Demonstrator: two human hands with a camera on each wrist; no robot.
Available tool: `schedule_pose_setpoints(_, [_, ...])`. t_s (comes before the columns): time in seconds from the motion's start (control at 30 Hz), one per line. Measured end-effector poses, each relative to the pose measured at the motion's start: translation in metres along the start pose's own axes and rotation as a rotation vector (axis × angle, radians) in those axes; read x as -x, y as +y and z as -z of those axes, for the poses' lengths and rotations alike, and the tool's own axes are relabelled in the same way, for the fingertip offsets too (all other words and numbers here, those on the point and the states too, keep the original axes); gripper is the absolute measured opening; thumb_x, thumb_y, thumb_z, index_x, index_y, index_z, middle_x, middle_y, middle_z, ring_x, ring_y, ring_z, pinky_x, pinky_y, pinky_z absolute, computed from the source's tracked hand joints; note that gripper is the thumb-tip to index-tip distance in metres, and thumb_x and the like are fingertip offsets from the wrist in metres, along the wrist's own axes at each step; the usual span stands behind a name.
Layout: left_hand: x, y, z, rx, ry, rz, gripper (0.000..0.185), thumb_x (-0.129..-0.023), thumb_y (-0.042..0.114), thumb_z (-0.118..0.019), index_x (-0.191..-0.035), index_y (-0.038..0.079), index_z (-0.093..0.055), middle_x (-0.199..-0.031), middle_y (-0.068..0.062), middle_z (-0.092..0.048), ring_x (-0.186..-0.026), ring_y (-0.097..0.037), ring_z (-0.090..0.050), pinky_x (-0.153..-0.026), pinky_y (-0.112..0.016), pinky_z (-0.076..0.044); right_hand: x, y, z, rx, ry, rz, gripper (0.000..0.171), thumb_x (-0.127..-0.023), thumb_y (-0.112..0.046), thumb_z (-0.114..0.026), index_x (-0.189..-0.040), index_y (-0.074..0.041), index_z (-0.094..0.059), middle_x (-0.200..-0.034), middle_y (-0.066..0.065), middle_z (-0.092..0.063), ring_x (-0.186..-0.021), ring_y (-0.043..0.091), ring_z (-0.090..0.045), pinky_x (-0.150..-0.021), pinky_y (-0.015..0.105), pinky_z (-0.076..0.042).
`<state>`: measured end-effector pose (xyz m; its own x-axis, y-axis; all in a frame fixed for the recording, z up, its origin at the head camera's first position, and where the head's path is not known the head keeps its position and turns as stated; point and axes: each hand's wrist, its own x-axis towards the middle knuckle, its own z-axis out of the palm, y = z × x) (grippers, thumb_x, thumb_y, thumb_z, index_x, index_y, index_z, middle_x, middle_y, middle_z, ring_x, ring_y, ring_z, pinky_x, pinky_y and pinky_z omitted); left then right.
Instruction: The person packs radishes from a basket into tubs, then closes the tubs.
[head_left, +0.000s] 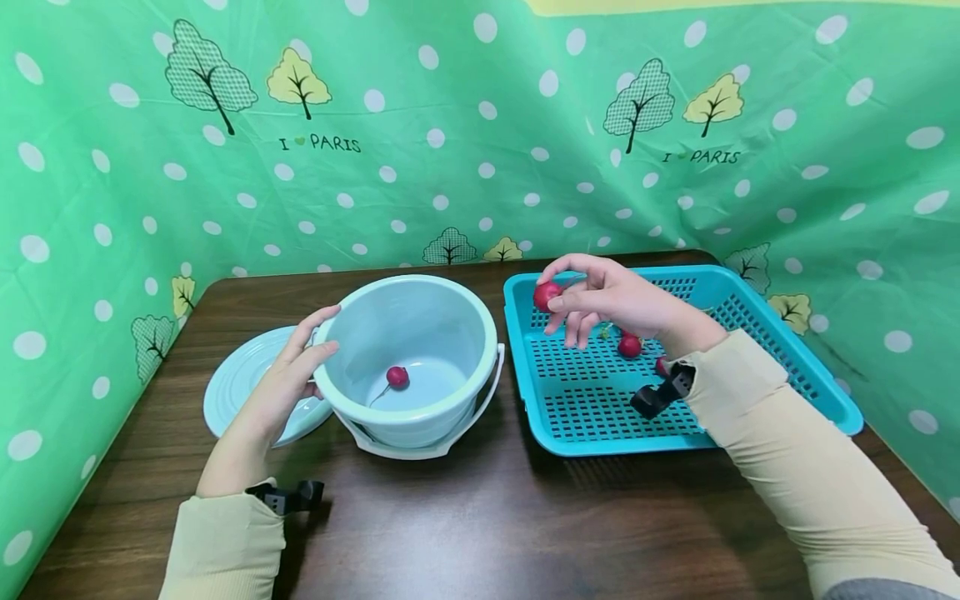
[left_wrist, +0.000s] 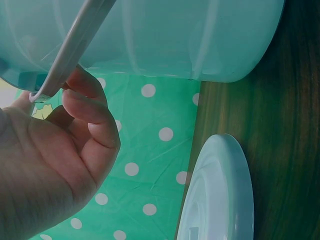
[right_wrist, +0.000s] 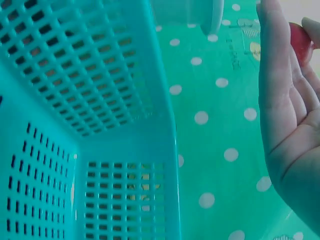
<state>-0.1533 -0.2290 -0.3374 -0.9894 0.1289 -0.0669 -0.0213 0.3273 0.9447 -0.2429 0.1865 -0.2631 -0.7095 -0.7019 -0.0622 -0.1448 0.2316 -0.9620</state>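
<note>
A pale blue bucket (head_left: 408, 421) stands in the middle of the table, and one red radish (head_left: 397, 377) with a thin root lies on its floor. My left hand (head_left: 288, 372) grips the bucket's left rim; in the left wrist view its fingers (left_wrist: 92, 107) curl beside the handle (left_wrist: 75, 50). Above the left end of a blue perforated basket (head_left: 577, 408), my right hand (head_left: 611, 300) pinches another radish (head_left: 547, 296) between thumb and fingers. The right wrist view shows that radish (right_wrist: 301, 44) partly hidden by the hand. More radishes (head_left: 629, 345) lie in the basket, some behind the right wrist.
A round pale blue lid (head_left: 236, 379) lies flat left of the bucket, partly behind the left hand. The bucket's handle (head_left: 487, 392) hangs down at the front right. Behind the dark wooden table (head_left: 480, 533) hangs a green dotted cloth (head_left: 465, 100).
</note>
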Motion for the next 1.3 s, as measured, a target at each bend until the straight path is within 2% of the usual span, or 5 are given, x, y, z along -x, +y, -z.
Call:
schedule_pose_setpoints(0.17, [0.000,0.000,0.000,-0.001,0.001,-0.002,0.055,-0.104,0.041,-0.042,-0.155,0.034,-0.023,-0.156,-0.009,-0.021,-0.094,-0.015,-0.057,-0.073,-0.036,-0.050,-0.004,-0.005,-0.011,-0.012,0.048,-0.013,0.026,-0.099,-0.014,-0.059,-0.123,-0.011,-0.049,-0.091,0.015,-0.075,-0.067,0.029,-0.071,-0.063,0.042,-0.059])
schedule_pose_setpoints(0.43, [0.000,0.000,-0.001,-0.004,0.000,-0.008,0.055,-0.104,0.042,-0.041,-0.155,0.034,-0.023,-0.156,-0.009,-0.021,-0.100,-0.019,-0.055,-0.075,-0.036,-0.049,-0.012,-0.009,-0.026,-0.095,0.118,-0.044,0.029,-0.098,-0.015,-0.060,-0.124,-0.012,-0.049,-0.088,0.014,-0.075,-0.062,0.026,-0.069,-0.061,0.039,-0.058])
schedule_pose_setpoints(0.77, [-0.001,0.000,-0.001,0.005,-0.002,-0.017,0.054,-0.104,0.041,-0.041,-0.155,0.034,-0.024,-0.157,-0.009,-0.020,-0.097,-0.017,-0.056,-0.072,-0.033,-0.049,-0.022,-0.016,-0.045,-0.152,0.176,-0.046,0.028,-0.097,-0.017,-0.060,-0.123,-0.009,-0.050,-0.082,0.010,-0.073,-0.057,0.022,-0.066,-0.057,0.034,-0.057])
schedule_pose_setpoints(1.13, [-0.002,0.000,0.000,-0.001,-0.005,-0.020,0.054,-0.104,0.042,-0.041,-0.155,0.034,-0.023,-0.158,-0.008,-0.019,-0.101,-0.021,-0.055,-0.074,-0.033,-0.050,-0.032,-0.020,-0.067,-0.272,0.167,-0.008,0.024,-0.099,-0.014,-0.055,-0.121,-0.009,-0.050,-0.078,0.009,-0.072,-0.051,0.018,-0.063,-0.052,0.030,-0.054])
schedule_pose_setpoints(1.3, [-0.001,0.000,0.000,-0.004,-0.004,-0.010,0.055,-0.104,0.042,-0.041,-0.155,0.035,-0.023,-0.158,-0.008,-0.019,-0.102,-0.020,-0.055,-0.074,-0.033,-0.050,-0.039,-0.017,-0.075,-0.270,0.146,-0.018,0.025,-0.099,-0.015,-0.055,-0.122,-0.009,-0.050,-0.079,0.009,-0.072,-0.051,0.018,-0.063,-0.052,0.030,-0.054])
